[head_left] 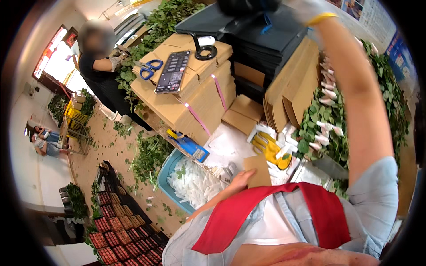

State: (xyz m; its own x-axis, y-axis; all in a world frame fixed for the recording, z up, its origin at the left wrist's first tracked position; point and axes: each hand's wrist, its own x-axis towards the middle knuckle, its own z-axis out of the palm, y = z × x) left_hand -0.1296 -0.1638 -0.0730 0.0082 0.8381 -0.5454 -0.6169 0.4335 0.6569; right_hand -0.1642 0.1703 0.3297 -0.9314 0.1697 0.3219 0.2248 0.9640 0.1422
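Note:
My left hand [242, 179] is low in the middle, thumb against a small brown cardboard piece [258, 172] held close to my body. My right arm stretches up to the top edge. There my right hand [306, 11], in a pale glove beside a yellow wristband [322, 18], is blurred, its fingers unclear. It is next to a dark, smeared object [248, 6] above a tall stack of black sheets [262, 46]. Yellow gloves [267, 148] lie on the white worktop [226, 144] just beyond the cardboard piece.
Flat cardboard stacks [195, 106] carry a phone [173, 71], blue scissors [151, 69] and a black stand [205, 52]. A blue bin [166, 177] holds white sleeves. Leafy stems [333, 119] line the right. A co-worker [100, 66] stands far left; stacked crates [117, 221] are lower left.

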